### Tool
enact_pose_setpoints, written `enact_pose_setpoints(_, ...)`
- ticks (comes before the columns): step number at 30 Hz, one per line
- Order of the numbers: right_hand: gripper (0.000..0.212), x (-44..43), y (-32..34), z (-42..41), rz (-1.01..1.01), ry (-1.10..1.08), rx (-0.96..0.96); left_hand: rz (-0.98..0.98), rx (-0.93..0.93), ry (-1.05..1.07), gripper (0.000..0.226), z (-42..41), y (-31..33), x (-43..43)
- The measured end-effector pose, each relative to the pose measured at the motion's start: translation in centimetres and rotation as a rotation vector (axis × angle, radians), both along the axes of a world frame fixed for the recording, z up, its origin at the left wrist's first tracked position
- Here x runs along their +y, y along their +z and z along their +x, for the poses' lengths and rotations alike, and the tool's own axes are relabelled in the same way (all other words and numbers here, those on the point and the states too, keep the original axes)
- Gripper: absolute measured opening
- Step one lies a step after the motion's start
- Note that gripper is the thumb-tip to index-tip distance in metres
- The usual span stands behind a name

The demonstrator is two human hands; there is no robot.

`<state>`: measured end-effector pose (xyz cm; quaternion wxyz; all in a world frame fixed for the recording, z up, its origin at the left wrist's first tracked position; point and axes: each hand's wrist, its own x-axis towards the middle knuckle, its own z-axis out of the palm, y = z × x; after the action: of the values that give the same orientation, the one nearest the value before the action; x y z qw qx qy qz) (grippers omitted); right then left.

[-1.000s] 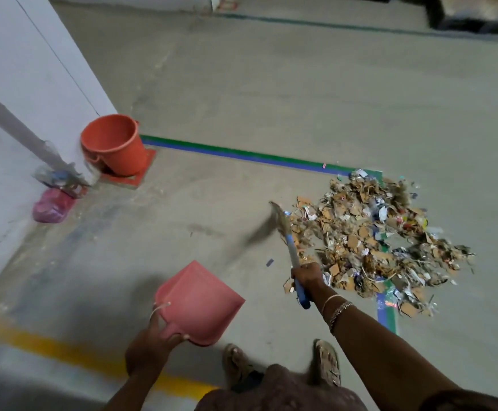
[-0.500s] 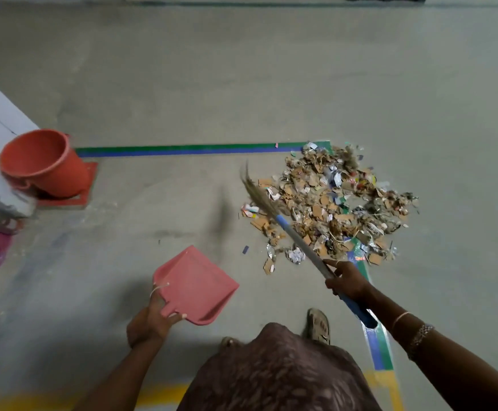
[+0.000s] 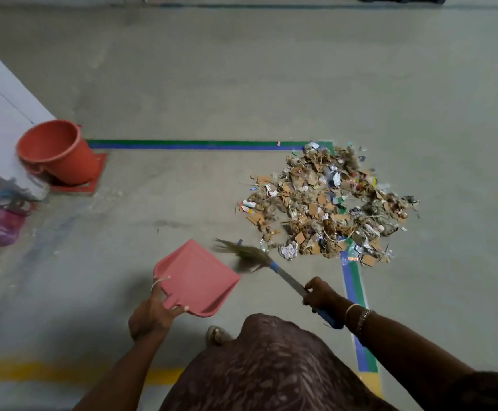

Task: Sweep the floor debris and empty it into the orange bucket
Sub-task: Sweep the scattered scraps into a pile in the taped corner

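Observation:
A heap of floor debris [image 3: 326, 203], cardboard scraps and paper bits, lies on the concrete at centre right. My right hand [image 3: 320, 293] grips the blue-and-silver handle of a small broom [image 3: 252, 256], whose bristles point left, just off the heap's near-left edge. My left hand [image 3: 152, 315] holds a pink dustpan [image 3: 195, 277] by its handle, raised just left of the bristles, with nothing in it. The orange bucket [image 3: 58, 151] leans at the far left beside a white wall.
Green-and-blue floor tape [image 3: 182, 143] runs from the bucket to the heap, then turns toward me. A pink bag [image 3: 0, 228] and a blurred pole lie left of the bucket. A yellow floor line [image 3: 49, 372] crosses near my feet.
The broom has swung down and left, from over the heap's left side to beside the dustpan. The view has shifted, bringing the bucket further into frame. The dustpan stays in my left hand.

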<state>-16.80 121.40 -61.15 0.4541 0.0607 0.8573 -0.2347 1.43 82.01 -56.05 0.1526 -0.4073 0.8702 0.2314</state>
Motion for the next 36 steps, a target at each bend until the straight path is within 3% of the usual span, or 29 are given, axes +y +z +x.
enact_pose_setpoints(6, 0.024, 6.2, 0.1, -5.3, 0.062, 0.017, 0.286, -0.122, 0.010, 0.039, 0.092, 2.6, 2.7, 6.3)
enact_pose_setpoints(10, 0.020, 10.7, 2.5, -4.8, 0.047, 0.057, 0.367, -0.118, 0.003, 0.000, 0.092, 3.7, 3.2, 10.8)
enact_pose_setpoints(17, 0.044, 19.8, 4.9, 1.7, -0.106, 0.099, 0.197, -0.079, -0.064, -0.001, 0.090, 5.6, 0.1, 16.4)
enact_pose_setpoints(25, 0.056, 22.2, 1.1, 6.0, -0.012, 0.176, -0.028, -0.097, -0.062, -0.050, 0.093, 6.0, -1.0, 17.7)
enact_pose_setpoints(36, 0.030, 18.8, 0.2, 0.6, -0.016, -0.238, 0.149, -0.166, -0.063, -0.066, 0.093, 6.8, 1.3, 18.1)
